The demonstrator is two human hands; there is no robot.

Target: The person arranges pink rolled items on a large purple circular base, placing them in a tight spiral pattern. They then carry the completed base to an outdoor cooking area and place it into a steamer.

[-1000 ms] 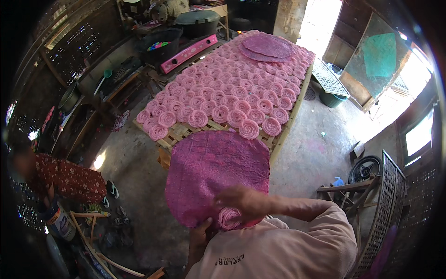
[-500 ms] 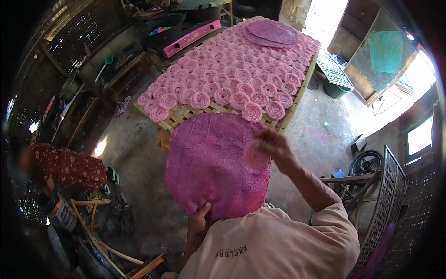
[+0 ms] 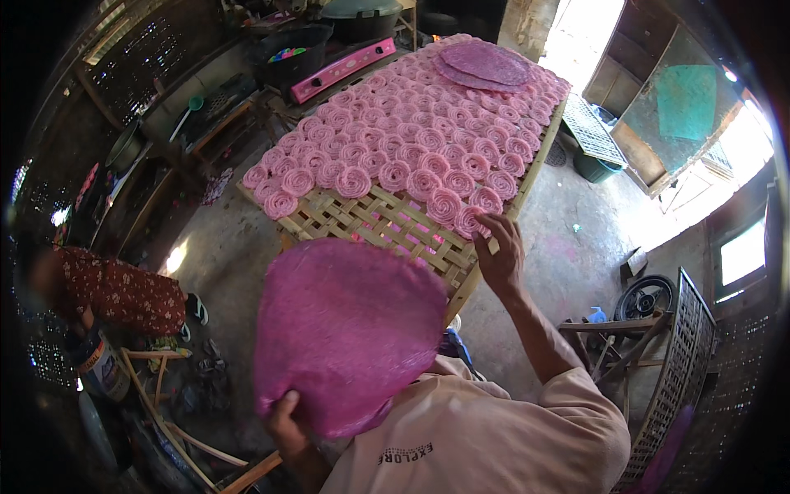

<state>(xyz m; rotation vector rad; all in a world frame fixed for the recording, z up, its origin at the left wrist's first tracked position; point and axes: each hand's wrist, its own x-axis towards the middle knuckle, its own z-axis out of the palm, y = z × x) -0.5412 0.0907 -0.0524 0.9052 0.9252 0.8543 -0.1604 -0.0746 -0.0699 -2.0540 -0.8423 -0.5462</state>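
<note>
My left hand [image 3: 290,424] grips the lower left edge of a floppy, round magenta sheet [image 3: 350,329], its thumb on top. The sheet hangs tilted in front of my chest, with no coil visible on it. At the near right corner of a woven bamboo rack [image 3: 374,226], my right hand [image 3: 502,251] has its fingers apart, the tips at the edge of a pink noodle-like coil [image 3: 469,221]. That coil lies flat on the slats beside other coils. Rows of similar pink coils [image 3: 370,132] cover most of the rack.
Two round purple sheets [image 3: 485,64] lie on the coils at the far end. Behind the rack's left side are a pink gas stove [image 3: 344,70] and a dark basin [image 3: 290,58]. A person in a red patterned garment [image 3: 123,292] is at left. A wheel [image 3: 646,298] stands at right.
My right hand has carried a pink coil from the magenta sheet forward onto the rack's near right corner. My left hand has shifted the sheet left and toward me, exposing more slats.
</note>
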